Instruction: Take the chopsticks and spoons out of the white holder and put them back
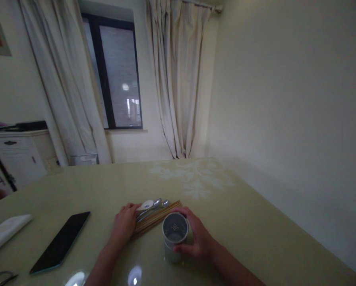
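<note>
Right hand pinching a gray cup on the green surface, left hand touching chopsticks and spoons, can't tell if squeezing, black phone lying left, curtains hanging by a window

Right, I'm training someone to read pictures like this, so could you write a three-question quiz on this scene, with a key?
1. The right hand holds a grey cup. How does the cup stand: A) upside down, B) tipped on its side, C) upright?
2. True or false: the flat black device lies nearer the left hand than the right.
3. Fill in: beside the metal spoons lies a bundle of slim brown ____.

Key: 1. C; 2. True; 3. sticks, which look like chopsticks.
</note>
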Motion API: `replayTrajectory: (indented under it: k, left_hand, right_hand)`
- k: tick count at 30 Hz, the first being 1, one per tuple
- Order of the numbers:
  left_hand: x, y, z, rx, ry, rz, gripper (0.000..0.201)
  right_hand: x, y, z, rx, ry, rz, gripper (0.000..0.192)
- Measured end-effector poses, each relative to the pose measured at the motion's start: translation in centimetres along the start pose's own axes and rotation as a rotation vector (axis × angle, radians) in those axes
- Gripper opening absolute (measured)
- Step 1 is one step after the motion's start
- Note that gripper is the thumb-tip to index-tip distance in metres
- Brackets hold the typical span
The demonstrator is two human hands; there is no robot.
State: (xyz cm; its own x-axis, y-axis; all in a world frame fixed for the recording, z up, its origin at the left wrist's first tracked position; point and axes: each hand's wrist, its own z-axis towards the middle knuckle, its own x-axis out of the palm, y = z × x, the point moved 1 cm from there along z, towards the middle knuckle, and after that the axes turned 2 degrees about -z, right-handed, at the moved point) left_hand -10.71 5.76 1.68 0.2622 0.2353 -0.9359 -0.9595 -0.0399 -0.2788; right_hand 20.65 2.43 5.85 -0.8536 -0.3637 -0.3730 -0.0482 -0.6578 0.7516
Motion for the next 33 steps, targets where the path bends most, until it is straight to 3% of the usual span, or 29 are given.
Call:
replayTrajectory:
  k: [3, 6, 10, 12, 16, 19, 27, 33]
  left_hand:
    - [-0.4, -0.4, 0.0, 0.003, -0.086, -0.005, 0.045]
    - [-0.4, -2.0, -0.4, 0.126, -0.174, -0.059, 0.041]
    - [1.3, -5.4, -1.4, 0.459, -0.117, -0.172, 0.042]
    - [2.1, -6.7, -1.9, 0.544, -0.041, -0.181, 0.046]
    - [2.5, -7.1, -2.1, 0.469, 0.148, -0.199, 0.057]
    - [2.2, -6.3, -2.0, 0.392, 0.214, -0.230, 0.064]
    - [3.1, -4.8, -1.2, 0.350, 0.184, -0.257, 0.068]
    - [3.1, -4.5, -1.1, 0.365, 0.136, -0.270, 0.065]
  right_hand:
    - [-0.1, -0.3, 0.0, 0.017, -0.055, -0.011, 0.080]
    - [-0.8, -1.3, 0.1, 0.027, -0.109, -0.060, 0.079]
    - [-2.4, -2.6, 0.3, 0.090, -0.184, -0.114, 0.079]
    - [-3.3, -3.0, 0.4, 0.109, -0.214, -0.137, 0.078]
    - [-4.5, -3.6, 0.5, 0.116, -0.243, -0.197, 0.077]
    - [-5.3, -4.3, 0.5, 0.123, -0.243, -0.243, 0.080]
    - [-6.7, -5.6, 0.6, 0.261, -0.398, -0.189, 0.076]
    - [-3.6, -4.0, 0.7, 0.258, -0.259, -0.072, 0.087]
